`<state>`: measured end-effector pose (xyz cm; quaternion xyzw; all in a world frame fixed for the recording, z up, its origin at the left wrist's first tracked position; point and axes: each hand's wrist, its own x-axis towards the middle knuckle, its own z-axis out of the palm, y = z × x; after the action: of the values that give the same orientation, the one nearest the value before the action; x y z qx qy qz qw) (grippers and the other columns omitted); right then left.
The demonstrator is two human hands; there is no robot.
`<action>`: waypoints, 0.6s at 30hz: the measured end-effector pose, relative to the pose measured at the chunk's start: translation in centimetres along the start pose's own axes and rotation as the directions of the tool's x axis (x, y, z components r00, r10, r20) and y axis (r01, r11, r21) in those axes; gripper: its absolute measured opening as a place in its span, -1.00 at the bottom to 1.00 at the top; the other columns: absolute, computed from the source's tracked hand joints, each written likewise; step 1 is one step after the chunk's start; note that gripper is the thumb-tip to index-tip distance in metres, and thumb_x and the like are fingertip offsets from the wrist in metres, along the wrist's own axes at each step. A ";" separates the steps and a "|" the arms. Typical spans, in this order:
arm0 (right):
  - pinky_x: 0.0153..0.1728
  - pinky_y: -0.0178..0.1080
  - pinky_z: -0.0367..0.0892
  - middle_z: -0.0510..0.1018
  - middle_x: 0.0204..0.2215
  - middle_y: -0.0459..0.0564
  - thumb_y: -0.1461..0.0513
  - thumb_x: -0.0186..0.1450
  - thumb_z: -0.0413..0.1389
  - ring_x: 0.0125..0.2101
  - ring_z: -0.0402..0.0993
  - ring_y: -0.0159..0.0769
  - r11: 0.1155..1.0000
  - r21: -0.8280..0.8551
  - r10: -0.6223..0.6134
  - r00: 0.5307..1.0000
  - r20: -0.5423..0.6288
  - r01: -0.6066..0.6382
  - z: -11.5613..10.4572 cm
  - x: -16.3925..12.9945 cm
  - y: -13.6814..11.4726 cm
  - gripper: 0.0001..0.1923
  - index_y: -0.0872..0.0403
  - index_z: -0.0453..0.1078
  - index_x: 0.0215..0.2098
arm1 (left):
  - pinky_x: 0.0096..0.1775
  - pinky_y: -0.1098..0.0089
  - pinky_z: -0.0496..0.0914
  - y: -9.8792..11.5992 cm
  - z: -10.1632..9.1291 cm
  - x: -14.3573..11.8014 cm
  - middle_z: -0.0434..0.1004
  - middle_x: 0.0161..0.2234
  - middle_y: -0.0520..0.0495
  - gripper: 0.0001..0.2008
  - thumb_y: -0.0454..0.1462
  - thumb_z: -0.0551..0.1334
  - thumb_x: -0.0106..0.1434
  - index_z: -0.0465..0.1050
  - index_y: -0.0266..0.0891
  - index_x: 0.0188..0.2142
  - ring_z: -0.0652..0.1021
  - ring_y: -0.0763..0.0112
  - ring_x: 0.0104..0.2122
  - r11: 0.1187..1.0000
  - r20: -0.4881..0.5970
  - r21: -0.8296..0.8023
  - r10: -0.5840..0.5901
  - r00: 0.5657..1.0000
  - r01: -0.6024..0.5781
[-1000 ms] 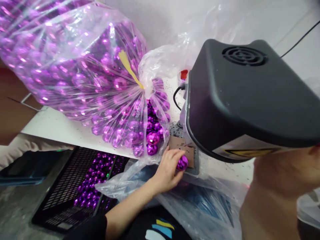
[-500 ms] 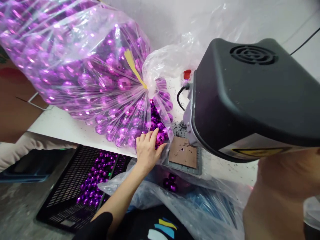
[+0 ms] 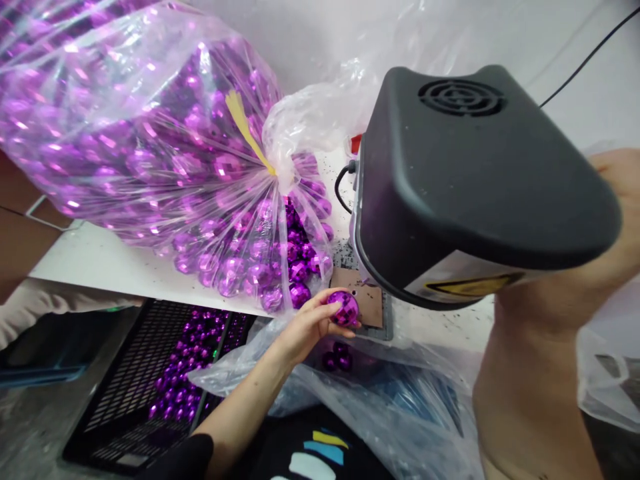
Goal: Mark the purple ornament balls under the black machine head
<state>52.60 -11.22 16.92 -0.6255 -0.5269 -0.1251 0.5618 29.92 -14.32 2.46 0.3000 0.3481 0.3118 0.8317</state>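
Note:
My left hand (image 3: 315, 321) is closed around a shiny purple faceted bauble (image 3: 344, 309), with the thumb on top of it. It is held over the near left part of a brown plate (image 3: 371, 308) with a small hole, on the grey machine base. Left of this hand, a clear plastic bag (image 3: 150, 133), tied with a yellow strip, bulges with purple baubles. Loose baubles (image 3: 299, 270) show at its open flap. On the right, my right hand (image 3: 607, 230) is at the black machine head (image 3: 465, 180); that head hides its fingers.
A black plastic crate (image 3: 113, 393) with many small purple baubles stands below the table edge at left. Crumpled clear plastic (image 3: 380, 400) with several baubles lies before me. Another person's sleeve (image 3: 60, 300) shows at far left. Dark specks lie on the white table (image 3: 430, 327).
My left hand has come away from the bag's opening with a bauble and moved right and down to the plate. The view has shifted slightly, and more of my right hand shows.

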 end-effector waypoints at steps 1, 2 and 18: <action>-0.32 -0.32 -0.01 0.15 -0.54 -0.13 -0.09 0.38 -0.03 -0.42 0.05 -0.63 1.000 0.000 -0.002 1.000 0.003 0.002 0.0 0.0 -0.1 -0.49 0.21 0.31 -0.38 | -0.25 0.28 0.56 -0.1 -0.2 0.4 0.57 -0.19 -0.14 -0.44 -0.04 0.42 0.13 0.41 -0.25 0.04 0.65 0.24 -0.27 0.999 -0.021 0.033 0.021 1.000 -0.020; -0.32 -0.32 -0.01 0.15 -0.54 -0.13 -0.07 0.38 -0.02 -0.42 0.05 -0.63 1.000 0.004 -0.007 1.000 0.005 0.007 0.0 0.0 -0.1 -0.51 0.21 0.32 -0.38 | -0.26 0.30 0.55 -0.2 -0.4 0.7 0.57 -0.18 -0.14 -0.45 -0.01 0.41 0.14 0.43 -0.26 0.01 0.63 0.26 -0.28 0.995 -0.048 0.087 0.053 0.997 -0.048; -0.35 -0.40 0.00 0.16 -0.52 -0.14 -0.04 0.39 0.03 -0.41 0.06 -0.66 0.998 0.036 -0.057 0.998 -0.004 0.057 -0.2 -0.2 0.1 -0.53 0.23 0.31 -0.35 | 0.20 0.07 0.36 -2.0 -0.7 3.8 0.52 0.13 -0.22 -0.62 -0.18 0.27 0.35 0.42 -0.20 0.13 0.50 0.10 0.14 0.192 0.192 0.905 0.613 0.767 -0.379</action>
<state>52.70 -11.43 16.75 -0.5997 -0.5460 -0.1323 0.5699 32.10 -12.57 -0.87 0.7637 0.4279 0.3499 0.3334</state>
